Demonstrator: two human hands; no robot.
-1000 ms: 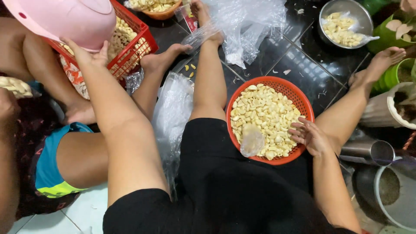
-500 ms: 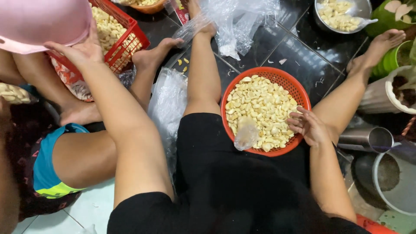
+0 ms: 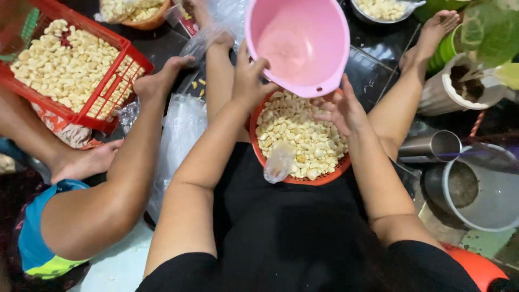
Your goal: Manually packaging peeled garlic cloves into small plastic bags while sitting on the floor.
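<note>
From my feed, the pink bowl (image 3: 300, 43) is held tilted right above the orange basket (image 3: 259, 146) of pale peeled pieces, which sits in my lap. My left hand (image 3: 250, 81) is clamped on the bowl's near rim, while my right hand (image 3: 341, 111) is spread open against its lower edge. Left of the basket there's a red crate (image 3: 111, 92) with more pieces, and a metal cup (image 3: 432, 147) lies to its right.

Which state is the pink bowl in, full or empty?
Empty. The pink bowl, held by the left hand above the round orange basket of pale pieces, shows only its bare pink inside.
</note>
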